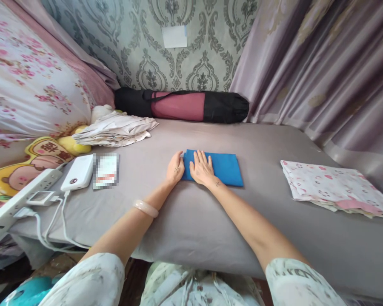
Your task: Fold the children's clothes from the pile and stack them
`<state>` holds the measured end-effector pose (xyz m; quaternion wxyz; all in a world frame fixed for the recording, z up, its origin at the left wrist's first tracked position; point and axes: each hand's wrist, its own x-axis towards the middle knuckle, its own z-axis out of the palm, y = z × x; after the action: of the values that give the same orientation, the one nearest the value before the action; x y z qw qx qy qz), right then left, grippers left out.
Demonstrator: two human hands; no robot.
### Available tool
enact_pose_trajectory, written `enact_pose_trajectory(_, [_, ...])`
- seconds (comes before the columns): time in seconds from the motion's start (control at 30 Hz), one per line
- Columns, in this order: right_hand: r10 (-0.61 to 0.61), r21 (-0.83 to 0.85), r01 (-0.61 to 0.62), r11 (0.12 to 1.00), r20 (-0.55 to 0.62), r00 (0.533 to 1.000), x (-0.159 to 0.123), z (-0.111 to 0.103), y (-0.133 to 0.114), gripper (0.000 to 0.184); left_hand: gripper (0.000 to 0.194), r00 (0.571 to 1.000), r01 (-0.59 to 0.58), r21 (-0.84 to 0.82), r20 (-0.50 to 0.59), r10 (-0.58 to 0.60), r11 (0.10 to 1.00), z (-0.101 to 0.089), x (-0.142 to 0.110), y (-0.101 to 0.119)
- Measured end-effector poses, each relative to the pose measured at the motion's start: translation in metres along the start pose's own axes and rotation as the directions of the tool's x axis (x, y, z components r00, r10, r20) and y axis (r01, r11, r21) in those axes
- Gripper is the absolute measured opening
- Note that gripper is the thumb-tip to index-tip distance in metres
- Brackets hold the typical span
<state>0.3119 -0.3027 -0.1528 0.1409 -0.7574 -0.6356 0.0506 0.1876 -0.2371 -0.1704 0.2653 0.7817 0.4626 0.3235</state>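
A blue cloth, folded into a flat rectangle, lies on the grey-covered bed in front of me. My right hand rests palm down on its left half, fingers stretched out and slightly apart. At the cloth's left edge is my left hand, turned on its side with its fingers close together against the folded edge. It appears to pinch that edge, though the fingertips are partly hidden. A pale bangle circles my left forearm.
Left are a white power bank, a blurred card-like item, a power strip with cables, and folded light clothes. A black and pink rolled bag lies by the wall. Right is a folded patterned cloth.
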Motion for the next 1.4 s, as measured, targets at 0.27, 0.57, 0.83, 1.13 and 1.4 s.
enact_pose_trajectory(0.27, [0.022,0.005,-0.022,1.0,0.053,0.998,0.002,0.008,0.001,0.063,0.044,0.999,0.047,-0.036,0.007,-0.047,0.998,-0.001,-0.001,0.004])
enact_pose_trajectory(0.57, [0.028,-0.042,-0.027,0.999,0.028,0.999,0.014,-0.005,-0.008,0.057,0.043,0.997,0.071,-0.1,-0.03,-0.075,0.992,-0.002,-0.001,0.008])
enact_pose_trajectory(0.83, [-0.009,-0.009,0.01,1.0,0.098,0.995,0.031,0.004,-0.024,0.06,0.046,0.992,0.101,-0.171,-0.063,-0.114,0.98,-0.005,-0.001,0.01])
enact_pose_trajectory(1.13, [-0.002,0.001,0.002,1.0,0.096,0.995,0.031,0.004,-0.024,0.06,0.051,0.99,0.105,-0.193,-0.072,-0.12,0.976,-0.006,-0.001,0.01])
enact_pose_trajectory(1.4, [-0.109,-0.054,0.113,0.992,0.079,0.991,0.015,-0.006,-0.037,0.06,0.054,0.99,0.12,-0.17,-0.053,-0.131,0.978,-0.006,-0.001,0.008])
